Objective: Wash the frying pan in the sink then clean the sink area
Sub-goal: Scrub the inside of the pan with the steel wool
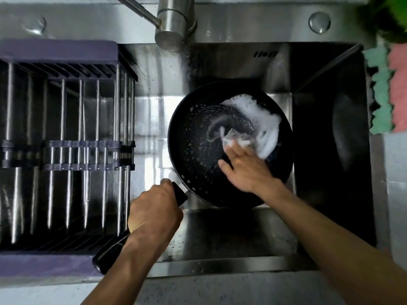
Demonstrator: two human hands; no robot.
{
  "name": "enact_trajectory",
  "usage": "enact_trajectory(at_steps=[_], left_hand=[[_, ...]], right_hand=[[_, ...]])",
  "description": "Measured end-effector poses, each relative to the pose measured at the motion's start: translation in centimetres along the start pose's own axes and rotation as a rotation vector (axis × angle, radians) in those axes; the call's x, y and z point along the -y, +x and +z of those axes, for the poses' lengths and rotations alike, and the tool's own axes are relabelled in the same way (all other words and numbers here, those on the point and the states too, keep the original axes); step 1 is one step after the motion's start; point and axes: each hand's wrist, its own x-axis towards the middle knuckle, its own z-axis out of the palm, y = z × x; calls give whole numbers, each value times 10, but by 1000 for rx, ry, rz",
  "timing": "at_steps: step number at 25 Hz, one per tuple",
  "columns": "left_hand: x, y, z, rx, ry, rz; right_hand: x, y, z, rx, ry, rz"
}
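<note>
A black frying pan (198,139) is held over the steel sink (220,234), its inside speckled with droplets and smeared with white foam (262,119) at the upper right. My left hand (154,212) grips the pan's black handle (110,252). My right hand (244,168) is inside the pan, its fingers pressing a soapy scouring pad (236,134) against the pan's bottom. The pad is partly hidden by foam and fingers.
A purple-framed dish rack (66,150) with steel bars fills the sink's left half. The faucet (174,25) hangs over the back edge. Green and pink cloths (392,91) lie on the right counter. A round button (319,22) sits on the back ledge.
</note>
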Motion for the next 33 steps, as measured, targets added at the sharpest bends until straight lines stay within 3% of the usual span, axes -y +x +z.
enact_trajectory(at_steps=[2, 3, 6, 7, 9, 11, 13, 15, 17, 19, 21, 23, 24, 26, 28, 29, 31, 33], left_hand=[[-2, 0, 0, 5, 6, -2], [-2, 1, 0, 9, 1, -4], [0, 2, 0, 15, 8, -19], [-1, 2, -1, 11, 17, -13], [-1, -1, -1, 18, 30, -9], [-1, -1, 1, 30, 27, -6], [-3, 1, 4, 17, 18, 2], [-1, 2, 2, 21, 29, -5], [-1, 1, 0, 21, 17, -1], [0, 0, 2, 26, 12, 0], [-1, 1, 3, 14, -15, -2], [1, 3, 2, 14, -3, -15], [2, 3, 1, 18, 7, -17], [-1, 0, 2, 21, -2, -10], [-2, 0, 0, 22, 3, -8], [-1, 1, 0, 12, 5, -19], [-1, 2, -1, 4, 12, -22], [-2, -2, -2, -5, 15, -5]], right_hand=[[33, 1, 10, 58, 181, -241], [34, 16, -2, 65, 267, -263], [-6, 19, -23, -11, 325, -5], [-13, -3, -11, 37, 320, 36], [19, -32, 18, 214, 397, -137], [41, -2, 5, 165, 657, -293], [24, 38, -26, 6, 533, -110], [5, 27, -17, -37, 382, 83], [27, 7, 9, 88, 476, -118], [45, 27, -1, 44, 616, -334], [15, 63, -30, -171, 248, -249], [-32, 60, -31, -316, -101, -4], [-44, 52, -22, -265, -166, 41], [-44, 48, -13, -172, -222, -104], [-50, 64, -33, -200, -280, -167], [-54, 64, -44, -243, -312, -73], [-64, 25, -32, -172, -390, 138], [-58, -33, 6, -30, -292, 114]])
